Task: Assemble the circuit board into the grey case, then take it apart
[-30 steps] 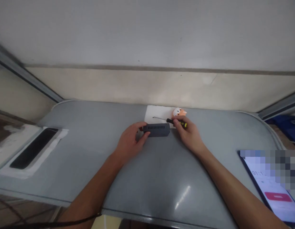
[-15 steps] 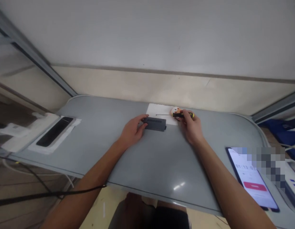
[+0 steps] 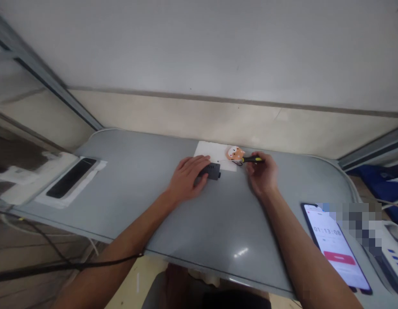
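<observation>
— Pressing down, is it? What's that left hand (image 3: 188, 179) on, just above the middle of the frame?

— A small dark box (image 3: 211, 171), with a row of slots along its top edge. The palm and fingers lie flat over its left part, closed down on it and pinning it to the grey table (image 3: 218, 223); only the right end shows.

— And the right hand (image 3: 262, 174)?

— Just right of centre, fingers pinched together around a screwdriver (image 3: 247, 159) with a black and yellow handle. The thin shaft runs leftward from the hand, nearly level, and its tip ends above the box's right end. Whether the tip touches the box I cannot tell.

— What is that behind them?

— A white sheet (image 3: 208, 150) lies flat at the far edge of the table, against the wall. The box sits at its near edge, partly over it. A little orange and white cartoon figure (image 3: 235, 152) rests on the sheet's right corner, just beside the screwdriver shaft.

— Anything further out?

— At lower right of the frame a phone (image 3: 336, 246) lies face up, screen lit, with a timer and a pink button. At the left edge a long black device (image 3: 71, 177) rests on white wrapping, well apart from both hands. A dark cable (image 3: 67, 266) trails under the left forearm at lower left.
</observation>
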